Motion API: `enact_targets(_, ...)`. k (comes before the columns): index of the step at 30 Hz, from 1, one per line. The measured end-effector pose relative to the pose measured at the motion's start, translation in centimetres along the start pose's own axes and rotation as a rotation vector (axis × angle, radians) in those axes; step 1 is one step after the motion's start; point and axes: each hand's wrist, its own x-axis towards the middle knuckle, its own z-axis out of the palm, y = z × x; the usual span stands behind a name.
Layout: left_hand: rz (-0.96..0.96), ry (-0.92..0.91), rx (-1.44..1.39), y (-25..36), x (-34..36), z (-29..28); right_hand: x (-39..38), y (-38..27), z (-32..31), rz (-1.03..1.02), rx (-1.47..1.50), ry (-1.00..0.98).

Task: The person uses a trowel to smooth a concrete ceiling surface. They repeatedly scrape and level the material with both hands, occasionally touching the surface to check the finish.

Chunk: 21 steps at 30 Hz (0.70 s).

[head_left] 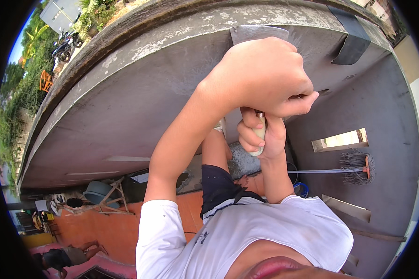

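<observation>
My right hand [270, 137] is wrapped round the cream handle [259, 136] of a hand tool with a metal collar at its top. Above it and partly in front, my left hand [270, 74] is closed, its thumb and fingers pressed together; what lies inside is hidden. A flat grey plate, blade-like [256, 33], shows past the left hand against the upper part of the grey wall [139, 97]. Whether it joins the cream handle cannot be seen, as my left hand covers the span between.
A grey-stranded mop [356, 167] with a pale pole stands at the right wall, near a blue bucket [301, 189]. Dark sheeting [351, 39] hangs over the ledge. At left are a grey-green basin [97, 193], a wooden stand [118, 197] and another person [72, 255].
</observation>
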Motion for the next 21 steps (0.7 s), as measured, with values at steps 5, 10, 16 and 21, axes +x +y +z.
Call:
enact_targets(5, 0.003, 0.112, -0.066, 0.5, -2.8, 4.0, -2.7, 1.6, -3.3, 0.051, -0.047, 0.093)
enact_targets(10, 0.011, 0.115, -0.063, 0.4, -3.3, 3.7, -2.0, 1.8, -3.0, 0.070, -0.075, 0.076)
enact_targets(16, -0.007, 0.097, -0.097, 0.4, -2.8, 3.2, -1.9, 1.4, -3.0, 0.079, -0.006, 0.021)
enact_targets(21, -0.013, 0.072, -0.096, 0.1, -3.1, 3.5, -1.9, 1.6, -3.2, 0.079, 0.060, 0.031)
